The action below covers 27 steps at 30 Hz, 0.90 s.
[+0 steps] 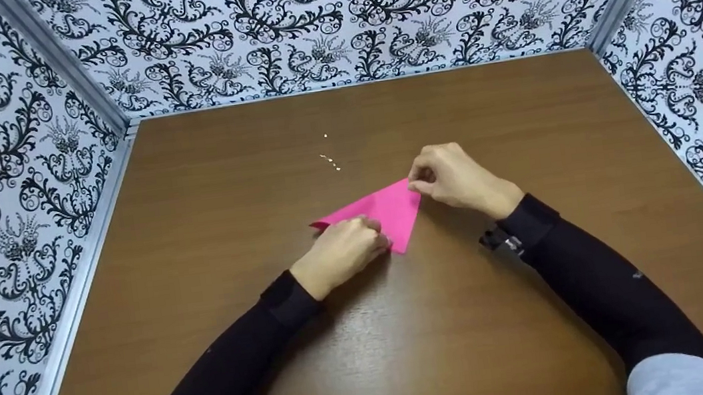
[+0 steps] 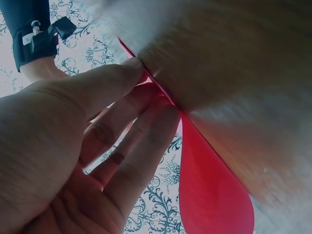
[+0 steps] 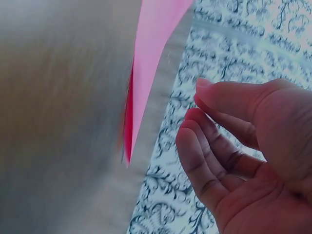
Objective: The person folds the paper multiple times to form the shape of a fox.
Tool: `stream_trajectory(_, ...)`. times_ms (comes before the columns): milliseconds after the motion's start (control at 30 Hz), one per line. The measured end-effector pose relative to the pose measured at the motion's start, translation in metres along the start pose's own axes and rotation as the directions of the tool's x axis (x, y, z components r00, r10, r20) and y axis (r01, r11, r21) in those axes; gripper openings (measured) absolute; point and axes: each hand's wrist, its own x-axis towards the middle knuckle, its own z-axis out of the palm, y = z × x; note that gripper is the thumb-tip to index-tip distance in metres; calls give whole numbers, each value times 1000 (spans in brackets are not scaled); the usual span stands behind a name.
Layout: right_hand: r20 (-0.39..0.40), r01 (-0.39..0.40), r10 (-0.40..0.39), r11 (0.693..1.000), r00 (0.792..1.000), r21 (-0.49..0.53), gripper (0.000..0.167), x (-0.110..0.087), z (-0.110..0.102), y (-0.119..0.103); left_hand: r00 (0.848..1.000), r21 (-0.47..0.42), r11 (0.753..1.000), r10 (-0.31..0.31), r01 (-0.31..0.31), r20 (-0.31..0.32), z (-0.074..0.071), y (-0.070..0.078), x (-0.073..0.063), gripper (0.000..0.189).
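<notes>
A bright pink sheet of paper (image 1: 397, 212), folded into a triangle, rests on the brown table. Its left corner lifts and curls, and its lower point faces the person. My left hand (image 1: 345, 252) grips the near edge; in the left wrist view, the thumb and fingertips (image 2: 165, 117) meet along the folded paper (image 2: 212, 180), whose loose layer bulges out. Over the upper right corner is my right hand (image 1: 456, 178), thumb and forefinger bent close together. The right wrist view shows this hand (image 3: 243, 141) beside the paper (image 3: 146, 63), a gap between, holding nothing.
Beyond the paper, small white specks (image 1: 329, 160) show on the wooden table (image 1: 221, 173). Black-and-white patterned walls (image 1: 304, 29) with grey metal corner posts (image 1: 67, 64) enclose the back and sides. A wrist strap with a small dark device (image 1: 501, 239) is on the right sleeve.
</notes>
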Motion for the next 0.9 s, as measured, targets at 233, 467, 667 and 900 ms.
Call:
stream_trajectory(233, 47, 64, -64, 998, 997, 6, 5, -10, 15, -15, 1000, 41, 999, 11, -10, -24, 2, 1, 0, 21)
stream_trajectory(467, 82, 70, -70, 998, 994, 4, 2, -17, 28, -16, 999, 59, 998, 24, -22, -32, 0, 2, 0, 21)
stream_trajectory(667, 97, 89, -88, 996, 991, -7, 5, -19, 34, -17, 999, 45, 999, 27, -25, -39, 0, 1, 1, 17)
stream_trajectory(900, 117, 116, -115, 993, 986, 3, 4, -22, 36, -21, 1000, 10, 1000, 17, -17, -20, 2, -1, 1, 17)
